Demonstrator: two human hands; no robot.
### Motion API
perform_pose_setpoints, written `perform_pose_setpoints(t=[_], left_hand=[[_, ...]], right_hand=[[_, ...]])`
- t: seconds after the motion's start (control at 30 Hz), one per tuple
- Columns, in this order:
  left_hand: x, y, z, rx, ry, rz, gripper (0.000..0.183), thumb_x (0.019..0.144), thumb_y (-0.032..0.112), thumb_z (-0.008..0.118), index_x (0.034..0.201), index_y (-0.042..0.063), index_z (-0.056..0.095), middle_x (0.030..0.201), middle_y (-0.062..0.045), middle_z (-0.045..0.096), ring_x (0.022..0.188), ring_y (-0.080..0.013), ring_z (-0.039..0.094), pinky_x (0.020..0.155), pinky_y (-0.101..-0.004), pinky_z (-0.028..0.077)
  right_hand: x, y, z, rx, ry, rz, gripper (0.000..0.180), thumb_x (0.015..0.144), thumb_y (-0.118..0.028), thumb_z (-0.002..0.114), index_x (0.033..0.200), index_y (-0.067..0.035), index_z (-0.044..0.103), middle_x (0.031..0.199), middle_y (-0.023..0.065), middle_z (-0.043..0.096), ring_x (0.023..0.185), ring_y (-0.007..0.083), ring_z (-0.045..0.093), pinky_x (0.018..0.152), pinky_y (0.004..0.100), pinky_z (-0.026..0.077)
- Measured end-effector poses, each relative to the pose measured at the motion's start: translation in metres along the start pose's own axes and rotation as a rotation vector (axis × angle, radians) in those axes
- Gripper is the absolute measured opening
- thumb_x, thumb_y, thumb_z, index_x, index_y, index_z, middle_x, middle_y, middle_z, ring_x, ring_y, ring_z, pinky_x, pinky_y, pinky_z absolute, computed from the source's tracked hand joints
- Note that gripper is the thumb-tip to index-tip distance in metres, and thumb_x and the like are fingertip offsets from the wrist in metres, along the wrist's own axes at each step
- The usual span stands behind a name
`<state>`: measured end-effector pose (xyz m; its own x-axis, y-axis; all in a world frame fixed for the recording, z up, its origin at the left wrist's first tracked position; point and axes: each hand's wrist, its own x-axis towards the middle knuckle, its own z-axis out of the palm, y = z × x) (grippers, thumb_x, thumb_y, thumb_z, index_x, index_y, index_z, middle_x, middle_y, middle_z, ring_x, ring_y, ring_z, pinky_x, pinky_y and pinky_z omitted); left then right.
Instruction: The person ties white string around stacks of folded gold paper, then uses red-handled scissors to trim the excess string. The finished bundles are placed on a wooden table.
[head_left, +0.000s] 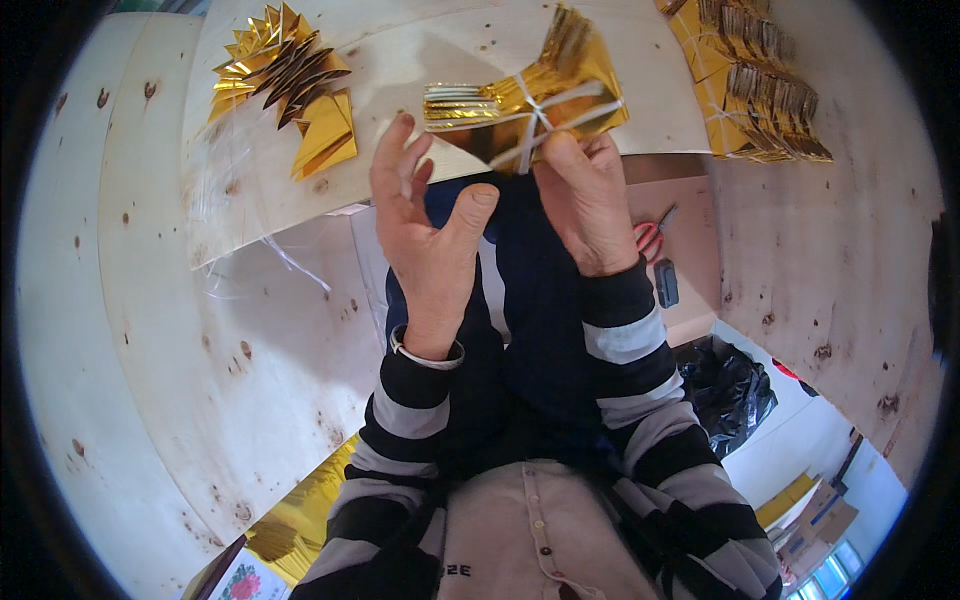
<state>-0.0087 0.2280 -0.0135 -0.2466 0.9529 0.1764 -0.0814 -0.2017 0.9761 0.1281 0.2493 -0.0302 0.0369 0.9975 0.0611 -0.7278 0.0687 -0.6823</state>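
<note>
My right hand (589, 199) grips the lower edge of a bundle of folded gold foil paper (517, 97), with the thumb on its near face. White string crosses the bundle and meets in the middle. To the left, my left hand (431, 232) is raised with fingers spread and holds nothing. Its fingertips are close to the bundle's left end. Beyond it on the wooden table lies a loose fanned pile of folded gold paper (289, 82). Strands of white string (296, 262) hang over the table's front edge.
Tied gold paper bundles (750, 105) are stacked at the right. Below the tabletop, red-handled scissors (649, 238) and a small dark object (666, 283) lie on a cardboard surface (686, 225). A black plastic bag (724, 394) is beside my right arm; more gold paper (304, 514) lies lower left.
</note>
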Motion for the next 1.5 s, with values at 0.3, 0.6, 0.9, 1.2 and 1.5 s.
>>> perform_pose_setpoints(t=[0.3, 0.6, 0.9, 1.2, 1.5], left_hand=[[-0.021, 0.035, -0.002, -0.221, -0.330, 0.035, 0.067, 0.076, 0.014, 0.082, 0.132, -0.001, 0.047, 0.126, -0.012, 0.058, 0.117, -0.0201, 0.057, 0.104, -0.0349, 0.042], [-0.052, 0.065, -0.013, -0.208, -0.293, -0.038, 0.055, 0.080, 0.005, 0.077, 0.128, -0.002, 0.051, 0.119, -0.010, 0.062, 0.110, -0.0168, 0.059, 0.099, -0.0322, 0.045], [-0.060, 0.063, -0.021, -0.385, -0.273, -0.179, 0.047, 0.084, 0.005, 0.073, 0.125, -0.002, 0.052, 0.114, -0.008, 0.062, 0.103, -0.0140, 0.059, 0.092, -0.0283, 0.048], [-0.057, 0.045, -0.003, -0.254, -0.199, -0.297, 0.039, 0.086, 0.003, 0.069, 0.122, -0.001, 0.056, 0.113, -0.007, 0.062, 0.101, -0.0123, 0.059, 0.090, -0.0251, 0.047], [-0.052, 0.014, -0.009, -0.206, -0.138, -0.447, 0.037, 0.094, 0.013, 0.059, 0.127, -0.004, 0.051, 0.119, -0.009, 0.059, 0.109, -0.0155, 0.057, 0.098, -0.0293, 0.043]], right_hand=[[-0.041, -0.011, 0.016, 0.187, -0.124, 0.121, 0.066, 0.083, -0.032, 0.074, 0.135, -0.004, 0.044, 0.134, 0.0107, 0.052, 0.126, 0.0220, 0.048, 0.110, 0.0398, 0.036], [-0.076, -0.031, 0.028, 0.094, -0.146, 0.063, 0.060, 0.085, -0.027, 0.073, 0.133, -0.002, 0.045, 0.130, 0.0082, 0.055, 0.122, 0.0208, 0.051, 0.107, 0.0395, 0.037], [-0.143, -0.045, -0.060, -0.307, 0.264, 0.176, 0.029, 0.092, -0.022, 0.065, 0.113, -0.002, 0.060, 0.108, 0.0098, 0.065, 0.103, 0.0203, 0.063, 0.089, 0.0341, 0.051], [-0.254, 0.013, -0.315, -1.654, 0.905, 0.378, 0.034, 0.080, -0.016, 0.068, 0.109, 0.000, 0.059, 0.101, 0.0189, 0.064, 0.092, 0.0378, 0.062, 0.084, 0.0427, 0.049], [-0.256, 0.022, -0.343, -1.938, 0.932, 0.205, 0.040, 0.078, -0.011, 0.062, 0.115, 0.001, 0.052, 0.115, 0.0236, 0.053, 0.110, 0.0426, 0.050, 0.095, 0.0476, 0.042]])
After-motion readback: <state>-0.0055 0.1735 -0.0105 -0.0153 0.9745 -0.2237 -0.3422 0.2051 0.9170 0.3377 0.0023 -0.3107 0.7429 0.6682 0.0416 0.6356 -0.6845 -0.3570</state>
